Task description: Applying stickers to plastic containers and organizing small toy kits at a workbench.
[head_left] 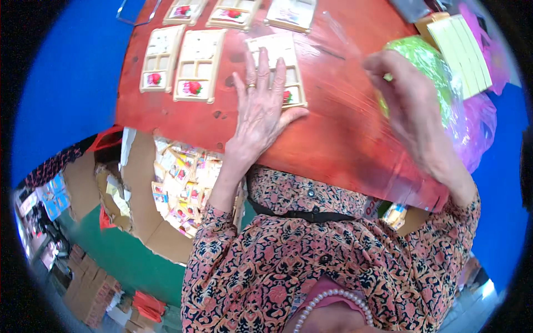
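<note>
My left hand (pixel 261 102) lies with spread fingers over a cream compartment tray (pixel 297 83) on the red tabletop. The hand hides much of this tray; part of a strawberry picture shows in its near corner. Two similar trays, one (pixel 200 66) beside it and another (pixel 161 58) farther left, have small strawberry pictures in their near compartments. Off to the right, my right hand (pixel 408 94) is raised in front of a bright green plastic bag (pixel 425 55). Its fingers are curled together, with a tiny pale green bit at the tips that is too small to name.
More trays (pixel 233 14) stand along the far side of the red table (pixel 338 133). A cardboard box (pixel 147 205) full of small picture pieces (pixel 186 188) sits at the near left. A purple bag (pixel 477 125) and a lined pale sheet (pixel 461 53) lie at the right.
</note>
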A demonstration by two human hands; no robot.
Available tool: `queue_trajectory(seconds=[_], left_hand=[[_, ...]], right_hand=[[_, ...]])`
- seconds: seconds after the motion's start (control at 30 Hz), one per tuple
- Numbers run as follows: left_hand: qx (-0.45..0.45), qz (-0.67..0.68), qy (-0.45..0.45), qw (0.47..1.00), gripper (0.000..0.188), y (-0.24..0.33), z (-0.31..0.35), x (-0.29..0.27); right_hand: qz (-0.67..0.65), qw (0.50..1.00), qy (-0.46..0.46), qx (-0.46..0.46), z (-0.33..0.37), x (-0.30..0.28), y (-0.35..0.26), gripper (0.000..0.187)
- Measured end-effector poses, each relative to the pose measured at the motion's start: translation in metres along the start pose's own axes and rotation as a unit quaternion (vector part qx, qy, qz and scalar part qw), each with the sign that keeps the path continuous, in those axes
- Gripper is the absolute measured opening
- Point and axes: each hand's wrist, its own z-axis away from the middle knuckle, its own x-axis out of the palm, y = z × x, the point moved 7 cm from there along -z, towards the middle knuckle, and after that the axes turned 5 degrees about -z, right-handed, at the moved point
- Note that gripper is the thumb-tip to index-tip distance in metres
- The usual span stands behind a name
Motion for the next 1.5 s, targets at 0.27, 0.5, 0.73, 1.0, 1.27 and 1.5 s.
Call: queue_trajectory(seconds=[0.27,0.5,0.73,1.0,1.27,1.5], left_hand=[[-0.151,0.579,0.235,0.766,0.044,-0.06,0.026,-0.059],[-0.309,0.689,0.272,0.596,0.024,-0.11,0.053,-0.047],[-0.33,0.535,0.4,0.667,0.021,-0.14,0.067,-0.053],[-0.365,0.27,0.382,0.805,0.018,-0.139,0.066,-0.067],[-0.331,0.15,0.355,0.862,0.019,-0.124,0.055,-0.071],[-0.324,0.181,0.353,0.859,0.017,-0.125,0.052,-0.072]], right_hand=[[-0.417,0.9,-0.126,0.034,-0.046,0.008,-0.02,0.019],[-0.372,0.91,-0.174,0.049,-0.119,0.068,-0.017,0.029],[-0.213,0.966,0.022,-0.144,-0.175,0.112,-0.042,0.019],[-0.121,0.983,0.008,-0.135,-0.189,0.143,-0.046,0.022],[0.01,0.983,0.062,-0.175,-0.169,0.134,-0.055,0.014],[0.02,0.979,0.092,-0.179,-0.161,0.131,-0.05,0.013]])
